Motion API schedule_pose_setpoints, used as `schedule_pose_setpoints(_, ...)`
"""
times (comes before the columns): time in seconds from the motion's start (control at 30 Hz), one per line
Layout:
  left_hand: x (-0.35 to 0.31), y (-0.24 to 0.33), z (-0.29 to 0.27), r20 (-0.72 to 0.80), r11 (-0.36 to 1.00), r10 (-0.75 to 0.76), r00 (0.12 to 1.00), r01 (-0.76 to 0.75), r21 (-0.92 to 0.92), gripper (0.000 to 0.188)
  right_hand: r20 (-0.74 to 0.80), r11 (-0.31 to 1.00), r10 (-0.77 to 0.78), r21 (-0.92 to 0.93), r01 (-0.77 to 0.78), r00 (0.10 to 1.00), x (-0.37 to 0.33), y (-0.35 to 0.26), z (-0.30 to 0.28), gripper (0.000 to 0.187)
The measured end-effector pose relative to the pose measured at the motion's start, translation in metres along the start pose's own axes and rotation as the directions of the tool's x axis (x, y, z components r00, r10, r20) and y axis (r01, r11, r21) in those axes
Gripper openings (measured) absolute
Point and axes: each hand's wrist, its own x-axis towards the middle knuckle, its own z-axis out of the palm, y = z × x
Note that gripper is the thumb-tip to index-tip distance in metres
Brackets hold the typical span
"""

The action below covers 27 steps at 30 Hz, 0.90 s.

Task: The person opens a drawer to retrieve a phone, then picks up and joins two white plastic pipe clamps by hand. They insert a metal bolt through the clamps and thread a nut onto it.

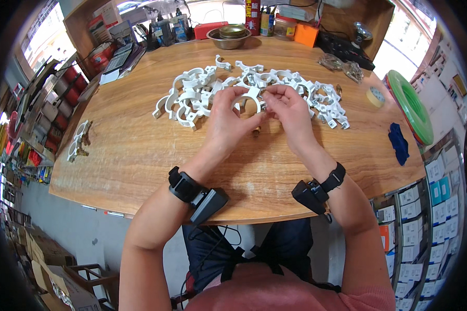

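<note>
White ring clamp (254, 93) held between two hands over a wooden table

The white ring clamp sits near the middle of the frame, slightly above centre, raised in front of a loose pile of similar parts. The left hand (226, 111) curls round its left side, index finger over the top and thumb beneath, both closed on the ring. The right hand (289, 110) meets it at the right side, thumb and fingertips drawn together at the edge; exactly what they pinch there is too small to tell.

Just below the ring, by the left thumb, a small brass-coloured piece (256, 131) shows against the wooden table (233, 186). The pile of white clamps (188, 101) spreads behind the hands, from left of centre across to the right of centre. More white clamp pieces (77, 139) lie well apart at the left of the frame, beside some brass-coloured fittings (82, 152).

Both wrists wear black strapped devices (184, 186). Toward the right of the frame are a tape roll (375, 97), a dark blue cloth (398, 144) and a green coil (407, 106) at the table's edge. At the top stand a metal bowl (229, 41), a red can (252, 18) and an orange box (306, 34)
</note>
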Motion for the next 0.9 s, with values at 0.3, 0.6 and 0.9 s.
schedule_pose_setpoints(0.3, 0.0, -0.005, 0.001, -0.003, 0.994, 0.005, 1.0, -0.004, 0.108, 0.055, 0.03, 0.998, 0.039, 0.056, -0.041, 0.999, 0.0, 0.006, 0.002, 0.025)
schedule_pose_setpoints(0.6, 0.001, -0.009, 0.002, 0.004, 0.985, 0.034, 0.999, -0.034, 0.17, 0.055, 0.094, 0.995, 0.099, -0.009, -0.099, 0.991, -0.001, 0.006, -0.004, 0.025)
schedule_pose_setpoints(0.9, 0.0, -0.012, 0.0, -0.081, 0.996, 0.054, 0.995, -0.048, 0.072, 0.052, 0.133, 0.959, 0.281, -0.014, -0.281, 0.951, 0.002, 0.012, -0.001, 0.023)
